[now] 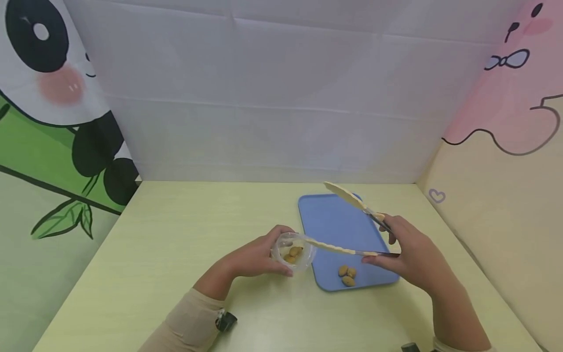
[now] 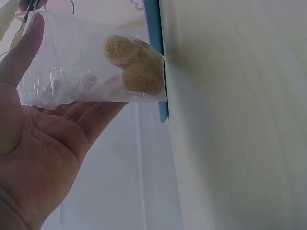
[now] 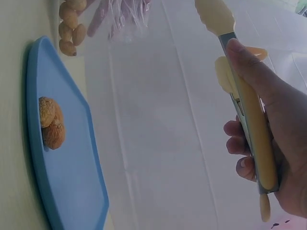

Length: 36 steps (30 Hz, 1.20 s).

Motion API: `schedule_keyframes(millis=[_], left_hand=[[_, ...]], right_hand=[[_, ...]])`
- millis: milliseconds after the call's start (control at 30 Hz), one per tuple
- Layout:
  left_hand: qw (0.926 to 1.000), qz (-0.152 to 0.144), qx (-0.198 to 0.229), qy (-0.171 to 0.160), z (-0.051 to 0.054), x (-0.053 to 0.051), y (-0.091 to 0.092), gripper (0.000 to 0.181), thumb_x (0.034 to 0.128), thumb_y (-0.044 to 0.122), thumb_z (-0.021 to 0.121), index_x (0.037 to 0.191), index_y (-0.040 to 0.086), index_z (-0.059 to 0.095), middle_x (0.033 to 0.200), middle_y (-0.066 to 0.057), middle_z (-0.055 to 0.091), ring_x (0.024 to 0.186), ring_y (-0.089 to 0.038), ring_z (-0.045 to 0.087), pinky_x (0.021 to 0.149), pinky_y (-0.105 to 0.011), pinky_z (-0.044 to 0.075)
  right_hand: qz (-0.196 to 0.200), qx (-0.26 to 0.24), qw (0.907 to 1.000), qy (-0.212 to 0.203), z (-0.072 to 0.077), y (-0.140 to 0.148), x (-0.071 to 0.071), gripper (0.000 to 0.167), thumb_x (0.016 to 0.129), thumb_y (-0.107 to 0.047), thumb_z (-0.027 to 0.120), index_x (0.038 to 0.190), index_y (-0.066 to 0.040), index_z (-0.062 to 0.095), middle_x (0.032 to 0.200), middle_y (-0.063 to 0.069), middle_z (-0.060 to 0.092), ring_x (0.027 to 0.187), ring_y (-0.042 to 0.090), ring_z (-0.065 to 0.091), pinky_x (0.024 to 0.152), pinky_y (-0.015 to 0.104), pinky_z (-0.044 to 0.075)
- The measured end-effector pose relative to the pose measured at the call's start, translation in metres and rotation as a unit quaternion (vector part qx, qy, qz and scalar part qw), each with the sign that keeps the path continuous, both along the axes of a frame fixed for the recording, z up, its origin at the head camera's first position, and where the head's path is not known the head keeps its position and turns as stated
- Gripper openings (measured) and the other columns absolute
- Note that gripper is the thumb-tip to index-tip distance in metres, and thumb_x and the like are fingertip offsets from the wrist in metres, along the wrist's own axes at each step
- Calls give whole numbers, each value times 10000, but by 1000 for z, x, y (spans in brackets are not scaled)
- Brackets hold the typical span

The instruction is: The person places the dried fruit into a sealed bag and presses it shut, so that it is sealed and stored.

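Note:
My left hand (image 1: 259,254) grips a clear plastic cup (image 1: 303,261) around its side; brown nuts (image 1: 293,253) lie in its bottom. In the left wrist view the hand (image 2: 43,148) curls about the clear cup (image 2: 72,57), which stands tilted or upright, I cannot tell which. My right hand (image 1: 415,254) holds metal tongs with cream tips (image 1: 336,248), their arms spread apart, one tip at the cup's rim. Nothing is between the tips. The right wrist view shows the hand (image 3: 283,129) around the tongs (image 3: 256,129). Three nuts (image 1: 348,281) rest on the blue tray (image 1: 325,215).
The blue tray lies on a pale yellow table (image 1: 198,210), right of the cup. A whitish cloth wall (image 1: 264,98) stands behind the table. Side panels with cartoon drawings flank it, a panda-like one (image 1: 57,88) at left and a pink one (image 1: 519,107) at right.

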<state>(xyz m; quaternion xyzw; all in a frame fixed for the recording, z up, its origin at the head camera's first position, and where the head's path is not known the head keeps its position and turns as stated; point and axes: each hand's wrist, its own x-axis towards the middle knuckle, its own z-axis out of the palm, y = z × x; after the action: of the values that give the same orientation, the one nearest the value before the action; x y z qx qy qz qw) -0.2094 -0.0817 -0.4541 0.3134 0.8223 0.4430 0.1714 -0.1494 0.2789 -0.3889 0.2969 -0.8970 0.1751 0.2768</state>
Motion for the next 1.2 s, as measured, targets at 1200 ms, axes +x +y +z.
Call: schedule_keyframes(millis=[1200], left_hand=[[10000,49,-40,-32,9,7,2,798,763,334,848,1374,321,335,1243,-91,576,965,-181,566,820,-353,462]], right_hand=[[-1476,984,9311,-3187,-29,67,25,685,735,-672,719,1140,-132,601,939,0,625,709,91,511,613,318,410]])
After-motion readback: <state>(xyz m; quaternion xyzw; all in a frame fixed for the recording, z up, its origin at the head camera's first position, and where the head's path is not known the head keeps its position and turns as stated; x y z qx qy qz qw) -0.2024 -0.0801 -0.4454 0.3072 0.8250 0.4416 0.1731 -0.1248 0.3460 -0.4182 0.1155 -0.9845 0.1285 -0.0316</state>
